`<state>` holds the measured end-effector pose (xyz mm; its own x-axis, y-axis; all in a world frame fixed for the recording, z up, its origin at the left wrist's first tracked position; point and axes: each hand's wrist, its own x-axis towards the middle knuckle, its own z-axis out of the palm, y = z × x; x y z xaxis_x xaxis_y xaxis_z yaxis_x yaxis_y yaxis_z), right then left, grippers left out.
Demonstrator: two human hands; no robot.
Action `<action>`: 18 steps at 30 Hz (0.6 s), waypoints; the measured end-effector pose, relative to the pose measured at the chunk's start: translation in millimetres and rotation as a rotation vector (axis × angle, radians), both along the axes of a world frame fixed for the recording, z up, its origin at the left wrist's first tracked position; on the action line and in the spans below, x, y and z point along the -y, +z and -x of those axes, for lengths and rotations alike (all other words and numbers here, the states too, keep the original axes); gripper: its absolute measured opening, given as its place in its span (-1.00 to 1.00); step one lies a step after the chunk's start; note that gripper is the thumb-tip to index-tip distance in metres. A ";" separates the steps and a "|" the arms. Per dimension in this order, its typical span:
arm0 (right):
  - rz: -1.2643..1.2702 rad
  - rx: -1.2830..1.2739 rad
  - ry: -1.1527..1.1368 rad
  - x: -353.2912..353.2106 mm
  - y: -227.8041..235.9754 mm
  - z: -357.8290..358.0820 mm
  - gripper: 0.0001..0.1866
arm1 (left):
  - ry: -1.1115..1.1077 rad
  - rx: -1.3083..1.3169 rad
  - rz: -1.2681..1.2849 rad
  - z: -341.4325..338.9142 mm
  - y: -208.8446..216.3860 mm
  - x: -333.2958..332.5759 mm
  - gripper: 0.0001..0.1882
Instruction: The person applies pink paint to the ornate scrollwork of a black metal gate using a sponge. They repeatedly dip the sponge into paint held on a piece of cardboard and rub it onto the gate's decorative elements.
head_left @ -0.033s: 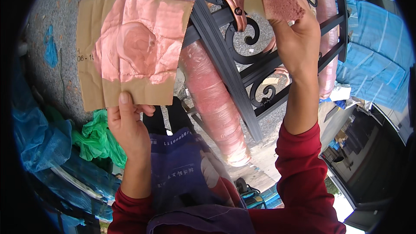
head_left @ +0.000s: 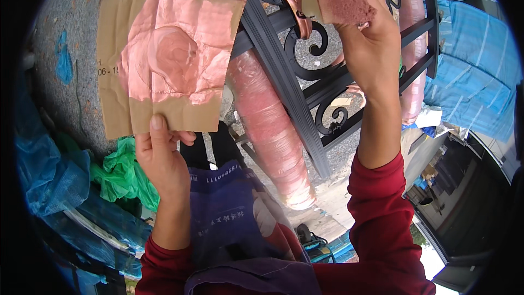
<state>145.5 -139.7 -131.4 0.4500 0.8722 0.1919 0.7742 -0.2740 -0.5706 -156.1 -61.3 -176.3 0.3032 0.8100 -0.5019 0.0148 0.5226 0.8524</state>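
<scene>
A square of brown cardboard (head_left: 196, 117) is held up at the left, pinched at its lower edge by my left hand (head_left: 164, 155), thumb in front. Pinkish copper paint (head_left: 169, 57) covers most of its face, thickest in a wet round pool. My right hand (head_left: 372, 49) is closed around a sponge (head_left: 349, 4) with a stained, reddish-brown face. A pale yellowish end sticks out toward a copper-coloured collar (head_left: 296, 8) on the black metal gate (head_left: 273, 65); whether it touches is unclear. Black scrolls (head_left: 316, 49) curl beside the collar.
The gate rests across long pinkish, plastic-wrapped rolls (head_left: 267, 125). Blue sheeting (head_left: 475, 65) covers something at the right. Green plastic (head_left: 125, 172) and blue plastic (head_left: 52, 175) are bunched at the lower left. A blue scrap (head_left: 63, 57) lies on the grey ground (head_left: 87, 27).
My right hand and the sponge have shifted slightly left, closer to the collar. My left hand and the cardboard have barely moved.
</scene>
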 end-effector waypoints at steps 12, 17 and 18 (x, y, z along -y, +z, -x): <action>0.014 0.035 0.071 -8.8 13.5 4.1 -0.72 | 0.004 0.011 -0.003 9.0 0.2 1.5 -0.72; 0.183 0.088 0.143 -6.6 12.8 5.7 -0.72 | 0.037 0.006 0.007 11.8 3.7 -0.4 -0.71; 0.167 0.045 0.064 -2.7 18.2 7.4 -0.72 | 0.039 -0.006 0.004 13.7 3.7 -0.7 -0.71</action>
